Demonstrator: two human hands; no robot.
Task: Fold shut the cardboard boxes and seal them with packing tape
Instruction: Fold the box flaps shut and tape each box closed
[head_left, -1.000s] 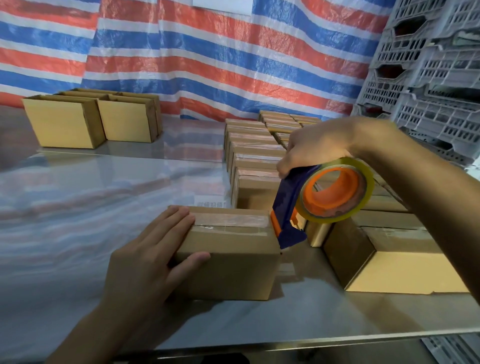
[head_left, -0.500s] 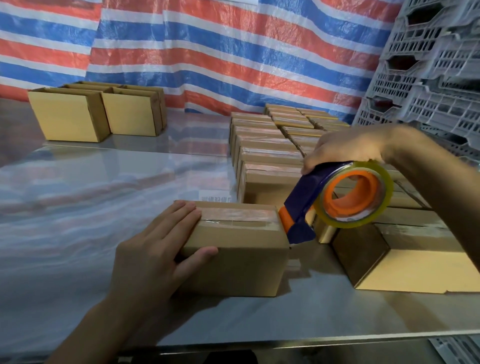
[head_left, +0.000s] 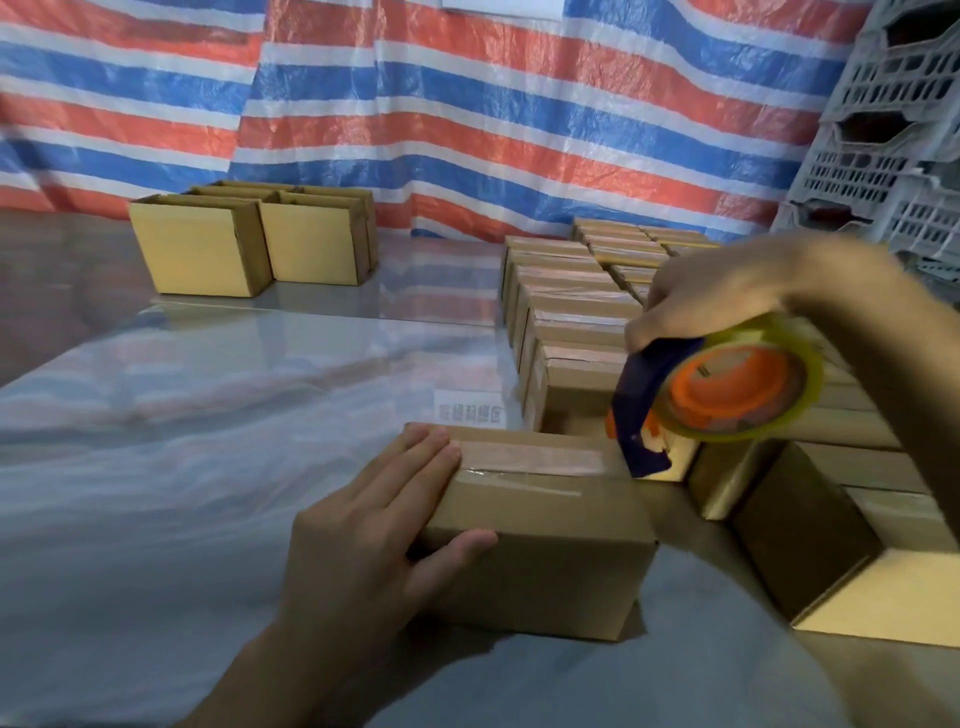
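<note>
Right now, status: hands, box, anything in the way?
Left hand presses small brown cardboard box. Right hand grips blue-and-orange tape dispenser at its right end; clear tape strip along top. Taped boxes crowd right.

Dim, soft-focus, glare across shiny table (head_left: 260, 389)

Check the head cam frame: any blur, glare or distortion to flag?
Head view: right hand and tape dispenser are motion-smeared; left hand and the box it rests on are sharp. Head view: the glossy table mirrors the striped tarp, muddying its surface. Head view: wide-angle bend tilts the crates at the right edge.
</note>
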